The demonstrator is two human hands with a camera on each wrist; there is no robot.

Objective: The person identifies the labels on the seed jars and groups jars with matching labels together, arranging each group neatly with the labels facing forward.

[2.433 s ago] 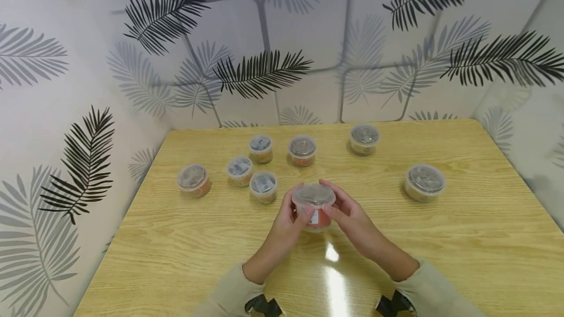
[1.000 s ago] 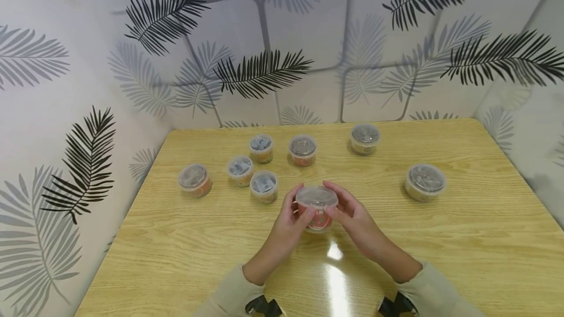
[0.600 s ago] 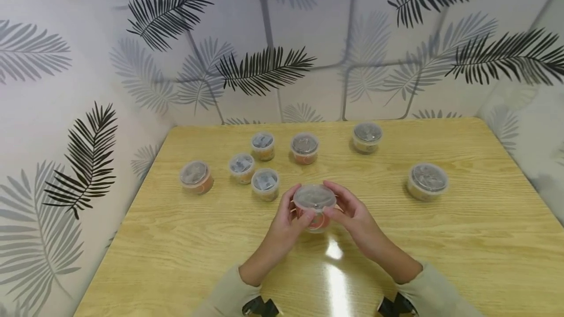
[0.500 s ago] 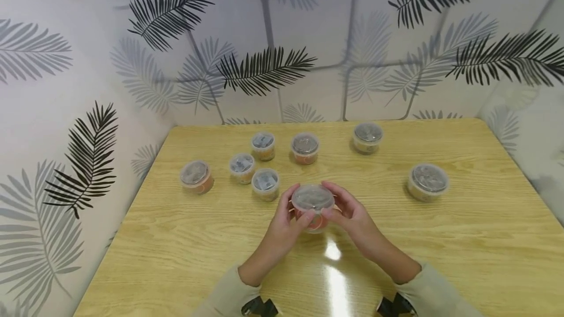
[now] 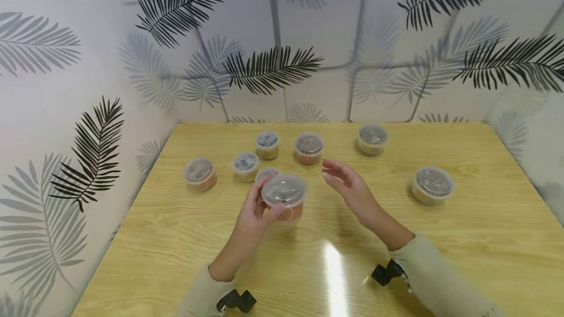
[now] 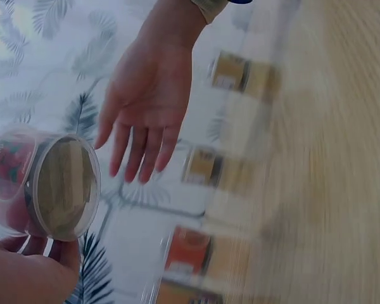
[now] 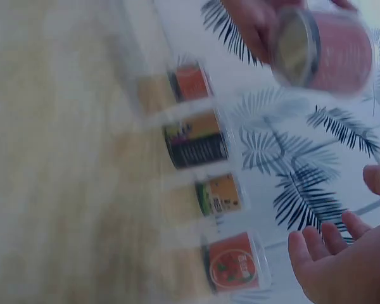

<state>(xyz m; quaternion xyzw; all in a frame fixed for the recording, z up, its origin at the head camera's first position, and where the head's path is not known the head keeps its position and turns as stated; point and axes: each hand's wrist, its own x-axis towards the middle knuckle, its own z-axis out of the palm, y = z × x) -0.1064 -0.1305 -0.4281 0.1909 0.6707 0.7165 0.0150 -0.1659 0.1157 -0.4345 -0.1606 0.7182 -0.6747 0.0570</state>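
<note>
My left hand (image 5: 252, 216) grips a round plastic tub (image 5: 285, 197) with a clear lid and a red label. In the left wrist view the tub (image 6: 41, 183) is off the table, its pale underside facing the camera. My right hand (image 5: 352, 192) is apart from it, to its right, fingers relaxed and holding nothing. In the right wrist view the right hand (image 7: 354, 253) shows bare fingers, and the held tub (image 7: 323, 50) is blurred. Just behind the held tub, a smaller tub (image 5: 267, 172) is partly hidden.
Two small tubs (image 5: 246, 165) (image 5: 267, 144) and a red-labelled tub (image 5: 309, 147) stand toward the back of the wooden table (image 5: 176, 258). Another red-labelled tub (image 5: 200, 173) is at left. Pale tubs (image 5: 372, 139) (image 5: 433, 185) stand at right. A patterned wall (image 5: 308, 23) rises behind.
Earlier both hands held the tub and turned it. Now the right hand has let go and moved back to the right, while the left hand has carried the tub leftward. The view shifted slightly.
</note>
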